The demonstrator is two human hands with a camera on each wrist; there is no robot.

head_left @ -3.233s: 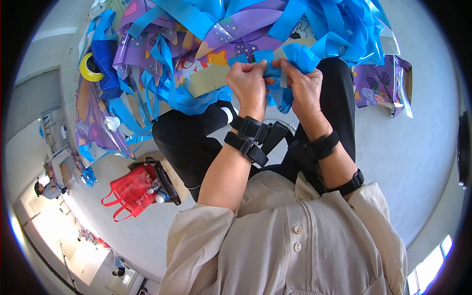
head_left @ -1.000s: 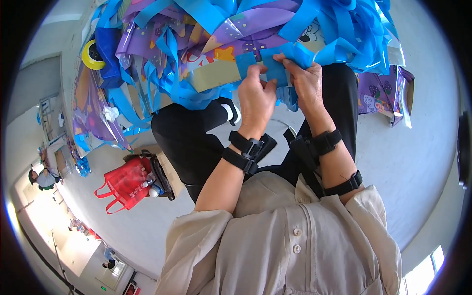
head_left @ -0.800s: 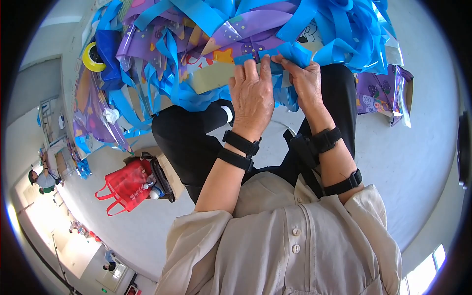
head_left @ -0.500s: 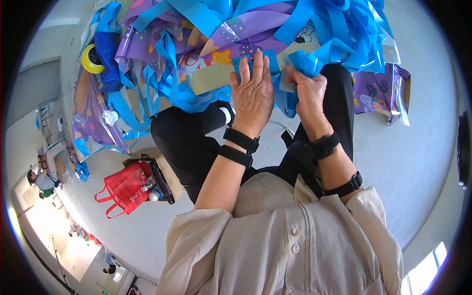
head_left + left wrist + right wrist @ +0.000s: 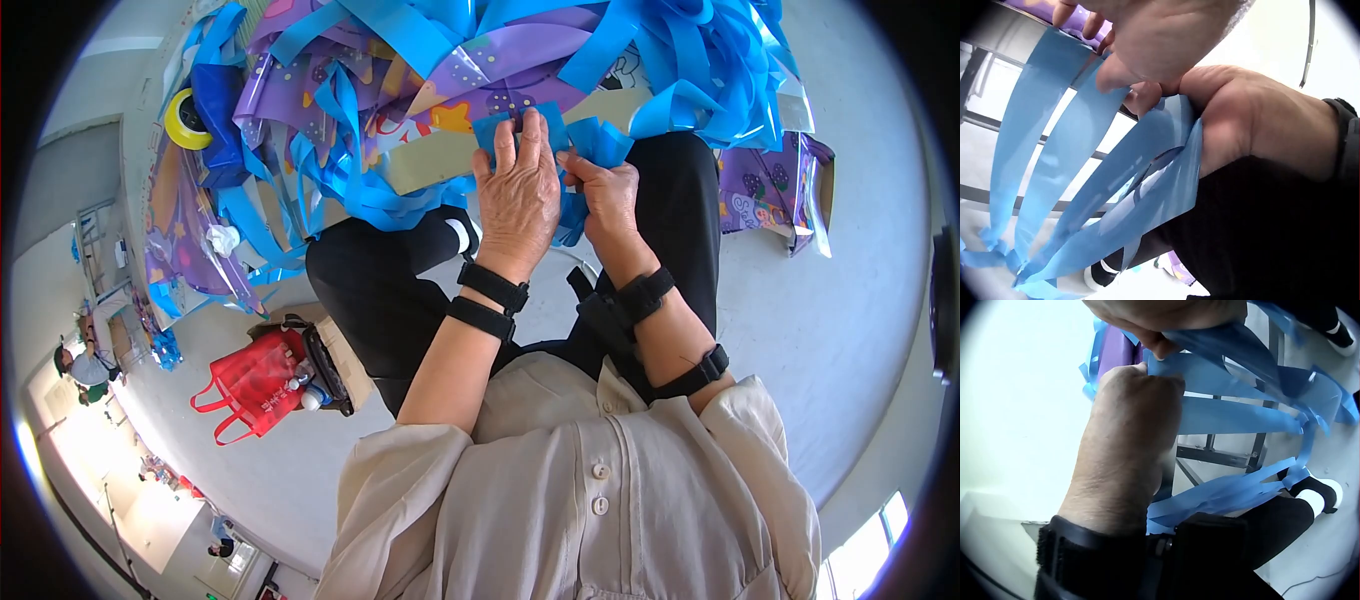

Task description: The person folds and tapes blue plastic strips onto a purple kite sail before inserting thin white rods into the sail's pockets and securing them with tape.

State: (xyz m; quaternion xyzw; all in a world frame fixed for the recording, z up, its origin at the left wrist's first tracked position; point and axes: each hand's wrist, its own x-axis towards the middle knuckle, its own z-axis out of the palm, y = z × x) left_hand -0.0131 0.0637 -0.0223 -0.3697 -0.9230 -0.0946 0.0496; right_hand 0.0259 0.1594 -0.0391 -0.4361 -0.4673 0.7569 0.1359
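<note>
Blue plastic strips [image 5: 1035, 119] hang in loops over the near table edge. My left hand [image 5: 517, 205] lies back up, its fingers extended over the ends of two strips, pressing them at the edge; the thumb is hidden in the head view. Beside it, my right hand [image 5: 609, 200] pinches a folded bunch of blue strip [image 5: 600, 143] between thumb and fingers. From below, the left wrist view shows the right hand [image 5: 1241, 119] close beside the left hand [image 5: 1169, 37], with looped strips [image 5: 1141, 187] hanging under both. The strips gather in a knot [image 5: 1300, 472] near the floor.
Purple printed film [image 5: 525, 50] and a heap of blue strips [image 5: 715, 75] cover the table. A blue tape dispenser with a yellow roll [image 5: 187, 120] stands at the left. A red bag [image 5: 250, 385] sits in a box on the floor. A person [image 5: 88, 368] is far left.
My left hand has turned from bent fingers to fingers laid flat on the strips. My right hand has shifted a little left with its folded strip, closer to the left hand.
</note>
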